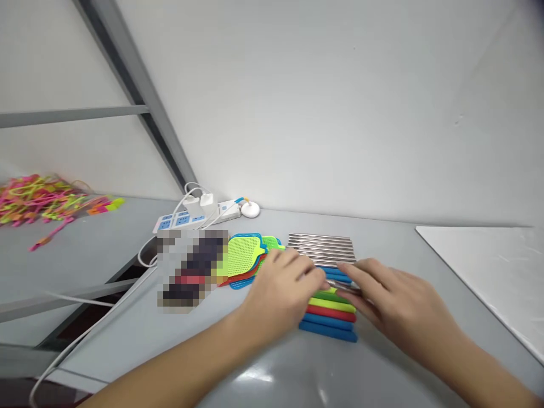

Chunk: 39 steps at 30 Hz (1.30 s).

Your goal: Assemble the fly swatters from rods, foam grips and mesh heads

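Observation:
A shiny metal rod [343,285] lies between my two hands, above a row of coloured handles. My left hand [283,286] is closed at its left end, with the fingers curled and partly hidden. On the other end, my right hand [393,294] pinches it between thumb and fingers. Below are blue, red, yellow-green and green handles [329,321], side by side. Several metal rods [322,247] lie in a neat row just behind. Left of my left hand, plastic fly swatter heads [243,255] in green, blue and red overlap in a stack.
A power strip [174,221] with white plugs and cables stands at the back left, beside a round white device [250,209]. A pixelated patch covers something near the swatter heads. Bright cords [42,198] are piled at far left. A white sheet [488,272] lies right.

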{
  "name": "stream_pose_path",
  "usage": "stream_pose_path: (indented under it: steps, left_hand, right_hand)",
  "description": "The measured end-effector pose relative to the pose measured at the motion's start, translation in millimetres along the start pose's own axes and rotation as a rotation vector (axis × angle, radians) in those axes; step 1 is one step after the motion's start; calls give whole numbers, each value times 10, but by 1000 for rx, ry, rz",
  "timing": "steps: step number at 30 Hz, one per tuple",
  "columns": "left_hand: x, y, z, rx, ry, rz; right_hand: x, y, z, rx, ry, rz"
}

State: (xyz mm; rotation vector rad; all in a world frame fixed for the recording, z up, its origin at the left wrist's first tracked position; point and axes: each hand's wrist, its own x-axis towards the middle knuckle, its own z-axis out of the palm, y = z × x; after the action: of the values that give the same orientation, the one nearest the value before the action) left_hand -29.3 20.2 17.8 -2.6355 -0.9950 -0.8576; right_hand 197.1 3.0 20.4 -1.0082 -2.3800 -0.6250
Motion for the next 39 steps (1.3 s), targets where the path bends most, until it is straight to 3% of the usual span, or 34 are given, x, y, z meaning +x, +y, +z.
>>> stream_pose_path:
  steps: [6,14,17,20,25,30,33,35,39]
  left_hand:
    - [87,-257,-6,-77,102,-54]
    - [70,-297,67,-241,100,-1]
    - [83,-318,47,-154,57,-5]
    - [100,-269,20,1,-23,-4]
    - [123,7,4,158,-83,111]
    - [81,272,-142,261,-215,283]
    - [-20,432,-370,219,-276,353]
    - [-112,569,-536,194,-303,346]
    - [-313,719,-796,103,-417,265]
  right_hand:
    - [-52,336,-21,132,-55,211]
    - [-25,221,-43,198,-71,198]
    - [-13,219,-55,267,-150,243]
    - [15,190,-51,369,-240,376]
    - [79,92,-93,676,-404,555]
    - [100,22,-398,936,-706,426]
    - [8,-136,-661,901,-766,297]
    - [-108,-331,-795,777,-688,217]
    - [-426,-628,-872,408,-398,85]
